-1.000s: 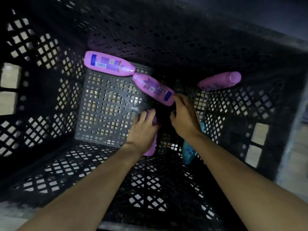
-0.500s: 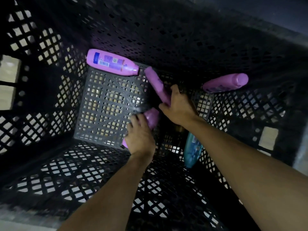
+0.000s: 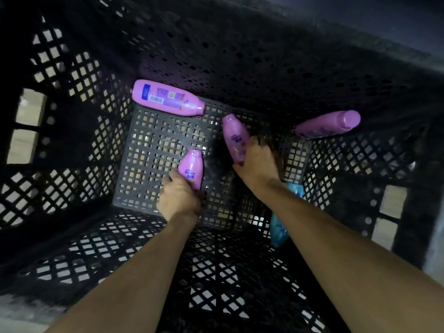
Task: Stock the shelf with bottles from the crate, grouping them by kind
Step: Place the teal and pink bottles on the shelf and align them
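I look down into a deep black lattice crate (image 3: 72,145). My left hand (image 3: 179,198) grips a purple bottle (image 3: 192,169) by its base, cap pointing away from me. My right hand (image 3: 258,162) grips a second purple bottle (image 3: 234,134) at its lower end. A third purple bottle (image 3: 165,97) lies label-up at the far left of the crate floor. A fourth purple bottle (image 3: 328,124) leans against the right wall. A teal bottle (image 3: 280,227) lies beneath my right forearm, mostly hidden.
The crate floor (image 3: 153,150) is a grey grid. High lattice walls close in on all sides, with handle openings at left (image 3: 26,126) and right (image 3: 389,212). Pale flooring shows through the gaps.
Both hands have closed round purple bottles and lifted them off the crate floor. The bottle in my right hand has swung from slanting to nearly upright in view.
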### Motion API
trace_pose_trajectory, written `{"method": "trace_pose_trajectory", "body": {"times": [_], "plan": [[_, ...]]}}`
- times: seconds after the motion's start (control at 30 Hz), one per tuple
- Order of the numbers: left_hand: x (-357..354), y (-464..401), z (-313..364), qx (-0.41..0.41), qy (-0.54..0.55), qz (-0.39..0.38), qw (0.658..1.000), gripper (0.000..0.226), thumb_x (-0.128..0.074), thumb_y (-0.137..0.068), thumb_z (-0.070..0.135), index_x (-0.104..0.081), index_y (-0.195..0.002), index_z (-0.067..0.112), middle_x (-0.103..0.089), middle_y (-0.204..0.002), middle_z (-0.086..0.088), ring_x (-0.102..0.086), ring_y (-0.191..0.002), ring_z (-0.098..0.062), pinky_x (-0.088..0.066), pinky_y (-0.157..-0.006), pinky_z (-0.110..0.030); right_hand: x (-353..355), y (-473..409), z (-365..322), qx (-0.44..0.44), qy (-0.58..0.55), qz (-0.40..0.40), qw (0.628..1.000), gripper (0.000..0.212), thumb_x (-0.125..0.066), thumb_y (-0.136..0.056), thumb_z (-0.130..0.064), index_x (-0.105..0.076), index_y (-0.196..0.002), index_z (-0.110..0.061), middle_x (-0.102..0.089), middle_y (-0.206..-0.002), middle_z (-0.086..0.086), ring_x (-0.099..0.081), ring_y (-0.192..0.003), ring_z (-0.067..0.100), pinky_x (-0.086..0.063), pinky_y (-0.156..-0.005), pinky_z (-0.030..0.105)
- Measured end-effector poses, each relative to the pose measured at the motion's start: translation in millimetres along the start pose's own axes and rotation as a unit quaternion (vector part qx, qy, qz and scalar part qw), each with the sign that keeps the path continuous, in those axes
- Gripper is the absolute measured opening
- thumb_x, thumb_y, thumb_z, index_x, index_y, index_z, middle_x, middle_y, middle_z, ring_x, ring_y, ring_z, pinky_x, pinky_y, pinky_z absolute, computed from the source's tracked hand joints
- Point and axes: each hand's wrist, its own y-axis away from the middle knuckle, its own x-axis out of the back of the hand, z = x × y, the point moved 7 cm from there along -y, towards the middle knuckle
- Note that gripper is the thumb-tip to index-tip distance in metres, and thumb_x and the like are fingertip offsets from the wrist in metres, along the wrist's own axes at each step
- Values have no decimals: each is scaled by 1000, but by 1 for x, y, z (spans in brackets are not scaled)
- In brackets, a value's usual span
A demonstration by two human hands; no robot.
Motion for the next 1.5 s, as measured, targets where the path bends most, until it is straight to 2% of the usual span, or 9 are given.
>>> {"method": "trace_pose_trajectory", "body": {"times": [0.13, 0.27, 0.4, 0.5, 0.6, 0.77, 0.97, 1.13, 1.5], "plan": [[3, -2, -1, 24, 8, 6, 1000, 60, -78, -76, 41, -44, -117, 12, -56, -117, -11, -62, -104, -35, -49, -80, -43, -10, -5, -10, -16, 85, 3, 996, 56, -70, -87, -18, -44, -131, 3, -53, -125, 21, -59, -113, 34, -54, -88, 38], [2, -6, 3, 25, 23, 13, 999, 65, -79, -74, 45, -45, -118, 10, -56, -119, -11, -62, -106, -35, -49, -83, -43, -13, -9, -12, -56, 135, 9, 989, 64, -66, -90, -27, -37, -137, 5, -40, -137, 24, -44, -126, 35, -50, -94, 38], [5, -8, 6, 16, 25, 23, 999, 63, -80, -73, 42, -46, -115, 10, -58, -118, -12, -62, -105, -34, -50, -84, -41, -3, -8, -4, -67, 22, -34, 997, 56, -79, -78, -32, -56, -119, -1, -59, -119, 19, -59, -108, 34, -53, -86, 34], [23, -1, 15, -15, 63, 32, 997, 62, -78, -72, 46, -50, -114, 10, -57, -110, -10, -63, -96, -34, -47, -73, -37, 15, 10, 0, -88, -59, -38, 994, 65, -86, -71, -31, -54, -120, -2, -63, -116, 16, -64, -103, 32, -46, -76, 26], [61, 20, 33, -75, 103, 54, 990, 56, -79, -71, 36, -49, -112, 13, -52, -108, -7, -58, -83, -27, -41, -65, -32, 55, 41, -9, -85, -66, 9, 994, 80, -84, -69, -38, -41, -129, -6, -54, -125, 16, -59, -111, 37, -49, -85, 35], [164, 95, 61, -153, 159, 94, 971, 45, -78, -71, 34, -48, -101, 19, -50, -98, 1, -51, -77, -18, -34, -57, -27, 158, 114, -38, -54, -113, 91, 988, 70, -79, -66, -36, -43, -120, -9, -49, -121, 12, -54, -109, 35, -50, -87, 43], [290, 204, 74, -233, 229, 154, 933, 50, -80, -66, 36, -53, -106, 22, -50, -87, 3, -56, -76, -21, -40, -60, -31, 295, 205, -86, -38, -143, 181, 972, 58, -75, -67, -40, -42, -108, -17, -41, -103, -1, -54, -91, 25, -49, -65, 35], [411, 293, 92, -311, 299, 215, 876, 57, -84, -61, 39, -57, -110, 27, -56, -92, 7, -60, -80, -18, -47, -65, -35, 424, 286, -127, -9, -182, 295, 938, 52, -72, -67, -47, -40, -100, -24, -40, -95, -7, -52, -82, 18, -38, -60, 32], [648, 469, 154, -532, 352, 340, 691, 61, -83, -62, 46, -57, -115, 30, -62, -99, 12, -63, -87, -12, -52, -74, -37, 663, 433, -167, 86, -240, 531, 808, 58, -76, -64, -53, -44, -103, -24, -47, -98, -7, -58, -81, 17, -52, -69, 39]]}}
